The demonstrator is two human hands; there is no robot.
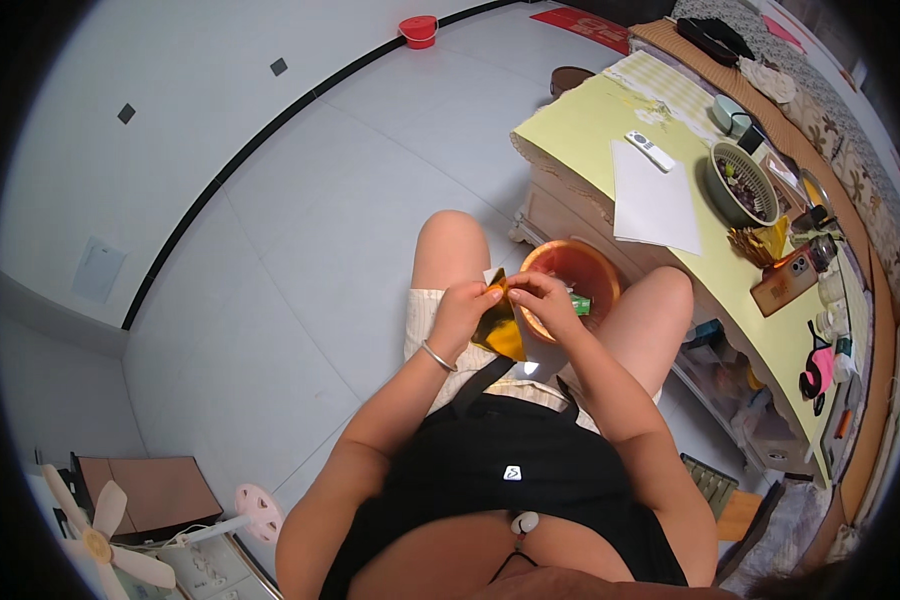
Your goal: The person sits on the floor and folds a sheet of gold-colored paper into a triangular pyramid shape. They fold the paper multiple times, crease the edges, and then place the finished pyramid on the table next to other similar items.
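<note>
A shiny gold foil sheet [502,335], folded and with a pale edge at its top, is held over my lap. My left hand [467,308], with a silver bangle at the wrist, grips the sheet's left side near the top. At its upper right edge my right hand [543,298] has thumb and fingers pinched together on it. Just beyond my right hand, between my knees, stands an orange bucket [567,252]; something green [580,303] shows inside it, partly behind that hand.
The yellow-green covered table [575,140] at right bears white paper [655,205], a remote [650,151], a basket [741,184], crumpled gold foil [762,240], a phone [785,282] and pink-handled scissors [818,368]. A fan [97,545] stands lower left; a red bucket [420,33] sits by the far wall.
</note>
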